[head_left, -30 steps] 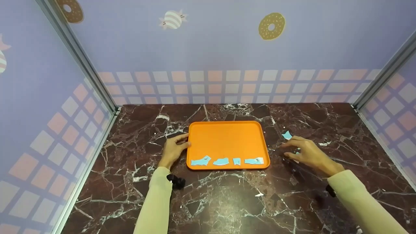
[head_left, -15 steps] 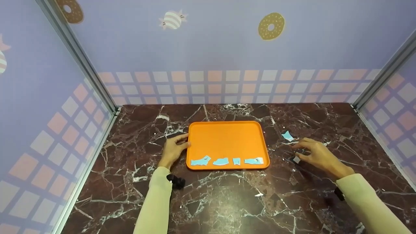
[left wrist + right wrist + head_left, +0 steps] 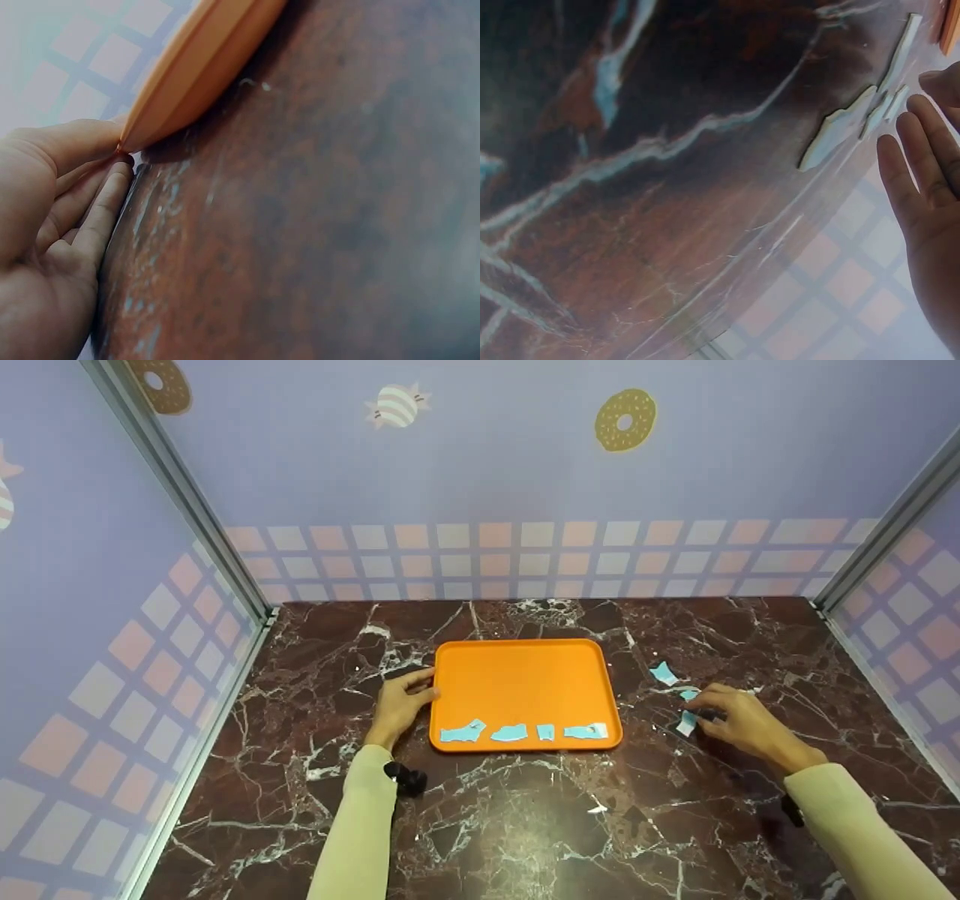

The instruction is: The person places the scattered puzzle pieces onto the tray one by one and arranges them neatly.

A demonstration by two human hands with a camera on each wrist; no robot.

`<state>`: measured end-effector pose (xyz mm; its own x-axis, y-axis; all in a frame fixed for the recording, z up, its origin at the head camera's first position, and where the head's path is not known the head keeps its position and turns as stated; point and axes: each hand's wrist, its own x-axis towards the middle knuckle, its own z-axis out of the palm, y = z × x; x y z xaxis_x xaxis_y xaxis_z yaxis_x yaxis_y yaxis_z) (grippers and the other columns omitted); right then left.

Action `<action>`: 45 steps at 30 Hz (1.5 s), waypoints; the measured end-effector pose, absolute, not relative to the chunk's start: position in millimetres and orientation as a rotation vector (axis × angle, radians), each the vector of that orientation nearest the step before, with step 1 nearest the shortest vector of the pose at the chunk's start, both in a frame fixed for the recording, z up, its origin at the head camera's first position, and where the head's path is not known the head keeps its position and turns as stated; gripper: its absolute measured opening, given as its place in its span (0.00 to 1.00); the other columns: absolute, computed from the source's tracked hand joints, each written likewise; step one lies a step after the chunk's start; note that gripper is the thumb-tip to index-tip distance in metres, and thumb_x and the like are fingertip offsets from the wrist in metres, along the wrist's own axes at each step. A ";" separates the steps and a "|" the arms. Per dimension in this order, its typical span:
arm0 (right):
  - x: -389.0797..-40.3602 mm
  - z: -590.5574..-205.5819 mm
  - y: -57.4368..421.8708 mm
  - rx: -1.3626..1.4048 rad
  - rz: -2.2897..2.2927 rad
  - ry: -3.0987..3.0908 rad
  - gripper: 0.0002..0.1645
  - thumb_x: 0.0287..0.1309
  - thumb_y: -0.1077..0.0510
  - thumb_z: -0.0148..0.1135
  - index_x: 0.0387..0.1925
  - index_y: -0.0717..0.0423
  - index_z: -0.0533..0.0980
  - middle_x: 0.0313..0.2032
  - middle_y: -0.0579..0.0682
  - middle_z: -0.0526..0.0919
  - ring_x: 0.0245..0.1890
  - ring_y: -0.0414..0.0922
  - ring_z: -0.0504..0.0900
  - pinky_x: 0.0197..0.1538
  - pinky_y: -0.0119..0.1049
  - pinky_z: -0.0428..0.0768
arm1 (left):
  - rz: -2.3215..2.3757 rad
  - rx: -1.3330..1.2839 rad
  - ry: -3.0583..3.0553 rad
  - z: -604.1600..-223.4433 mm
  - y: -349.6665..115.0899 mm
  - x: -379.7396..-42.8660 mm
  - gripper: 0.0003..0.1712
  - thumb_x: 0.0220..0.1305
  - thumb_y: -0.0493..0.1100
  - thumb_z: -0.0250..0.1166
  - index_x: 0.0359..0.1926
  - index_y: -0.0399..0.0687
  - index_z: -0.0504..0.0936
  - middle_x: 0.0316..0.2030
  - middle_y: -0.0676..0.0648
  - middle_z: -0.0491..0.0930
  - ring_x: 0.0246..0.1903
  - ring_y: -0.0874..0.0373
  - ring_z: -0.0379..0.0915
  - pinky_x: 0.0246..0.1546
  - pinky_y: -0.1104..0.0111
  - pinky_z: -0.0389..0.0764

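An orange tray (image 3: 525, 682) lies on the marble table. Its left rim is pinched by my left hand (image 3: 401, 706), thumb above and fingers below in the left wrist view. Along the tray's near edge lie several flat, jagged light blue pieces, among them a long one (image 3: 463, 731) at the left and another (image 3: 586, 731) at the right. My right hand (image 3: 742, 725) is low over the table right of the tray, fingers loosely bent beside more such pieces: one (image 3: 663, 673) farther back and another (image 3: 686, 724) at the fingertips. In the right wrist view these pieces (image 3: 838, 127) lie flat near the fingers.
Dark red marble (image 3: 517, 825) with white veins forms the tabletop. Behind it rises a lilac wall (image 3: 510, 472) with checks and sweets, and side panels with metal corner posts (image 3: 180, 495) stand left and right. A small white scrap (image 3: 598, 810) shows in front of the tray.
My right hand has moved to the right, and blue pieces at its fingertips have come more into sight. My left hand and the tray have stayed where they were.
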<state>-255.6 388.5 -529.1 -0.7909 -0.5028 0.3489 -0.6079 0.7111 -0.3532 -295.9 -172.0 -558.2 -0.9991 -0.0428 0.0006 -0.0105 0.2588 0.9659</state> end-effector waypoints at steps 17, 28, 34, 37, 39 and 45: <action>-257.5 -528.4 389.2 0.882 0.669 -2.878 0.19 0.53 0.76 0.71 0.49 0.66 0.87 0.42 0.55 0.81 0.35 0.50 0.83 0.36 0.45 0.87 | -1.899 0.069 -2.470 -558.9 -170.7 -296.8 0.25 0.67 0.34 0.75 0.64 0.42 0.86 0.62 0.39 0.83 0.61 0.44 0.80 0.59 0.58 0.84; -259.1 -528.8 385.0 0.857 0.710 -2.864 0.11 0.54 0.71 0.76 0.41 0.63 0.87 0.36 0.49 0.84 0.36 0.51 0.85 0.39 0.45 0.88 | -1.879 0.078 -2.488 -557.3 -170.5 -296.7 0.25 0.68 0.35 0.75 0.64 0.44 0.86 0.61 0.40 0.84 0.61 0.45 0.81 0.59 0.59 0.84; -260.6 -530.7 383.8 0.874 0.722 -2.846 0.10 0.53 0.69 0.79 0.37 0.60 0.87 0.34 0.47 0.83 0.34 0.49 0.84 0.38 0.43 0.87 | -1.870 0.086 -2.498 -557.5 -170.7 -296.6 0.24 0.68 0.35 0.74 0.65 0.45 0.86 0.61 0.40 0.84 0.61 0.46 0.81 0.59 0.59 0.84; -261.1 -531.6 384.4 0.902 0.692 -2.829 0.10 0.52 0.69 0.80 0.36 0.59 0.88 0.34 0.46 0.83 0.34 0.49 0.82 0.37 0.43 0.85 | -1.878 0.084 -2.496 -557.6 -170.5 -296.6 0.25 0.68 0.35 0.74 0.65 0.45 0.86 0.61 0.40 0.84 0.61 0.46 0.81 0.59 0.59 0.84; -260.9 -531.2 384.7 0.918 0.666 -2.826 0.10 0.51 0.68 0.81 0.37 0.59 0.88 0.34 0.46 0.83 0.34 0.48 0.81 0.37 0.43 0.84 | -1.880 0.082 -2.494 -557.8 -170.6 -296.7 0.25 0.68 0.34 0.74 0.65 0.44 0.86 0.62 0.40 0.84 0.61 0.45 0.81 0.59 0.60 0.84; -260.1 -526.9 382.7 0.917 0.651 -2.869 0.11 0.52 0.69 0.79 0.38 0.60 0.87 0.35 0.46 0.84 0.34 0.49 0.84 0.38 0.44 0.86 | -1.868 0.083 -2.502 -558.4 -171.5 -297.2 0.25 0.68 0.35 0.74 0.65 0.44 0.86 0.62 0.40 0.83 0.62 0.45 0.80 0.59 0.59 0.84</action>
<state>-260.1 382.7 -526.9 -0.8213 -0.5407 0.1818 -0.5662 0.7339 -0.3753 -297.2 -171.5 -558.4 -0.9984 -0.0531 -0.0173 -0.0317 0.2836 0.9584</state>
